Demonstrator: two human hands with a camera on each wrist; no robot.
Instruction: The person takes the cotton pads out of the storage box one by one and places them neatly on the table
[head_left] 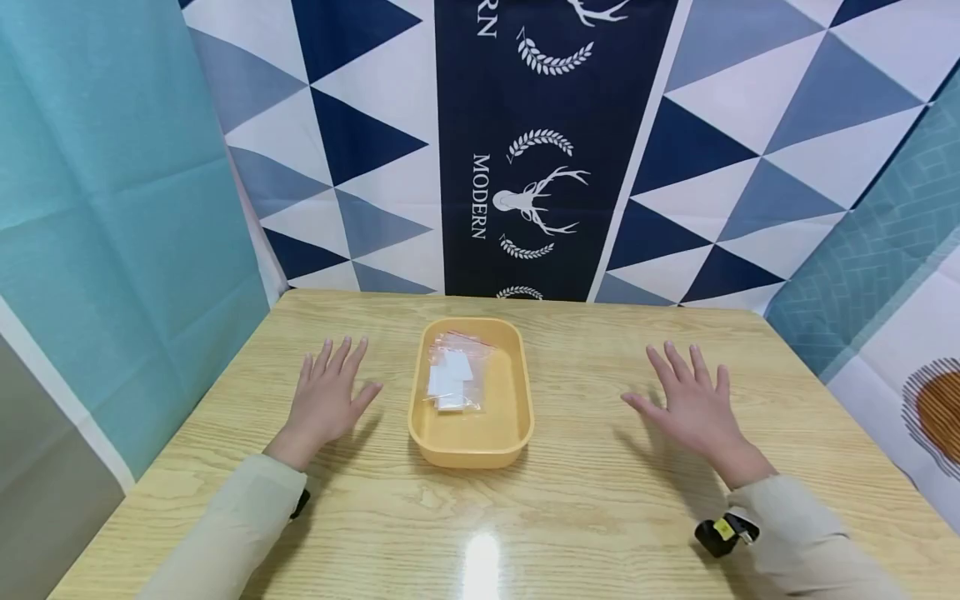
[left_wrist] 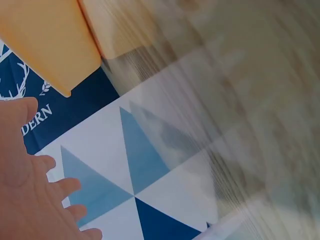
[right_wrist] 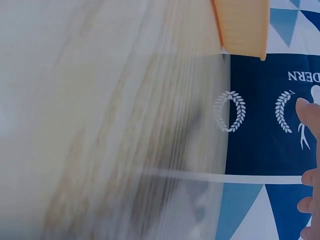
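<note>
Nearest the camera are your pale beige fabric sleeves (head_left: 232,521); beyond them your empty left hand (head_left: 326,406) and right hand (head_left: 693,408) spread wide, left and right of the rounded yellow plastic tray (head_left: 506,417) on the wood-grain tabletop (head_left: 585,508). A light edge pinch should suit the clear plastic bags with white inserts (head_left: 452,375) inside the tray. They seem to overlap, uncountable; wrist views crop the tray.

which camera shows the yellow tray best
The head view: it shows the whole yellow tray, rim and inside, with clear plastic packaging in it. Both wrist views catch only part of its outside, cut off by the picture edge.
</note>
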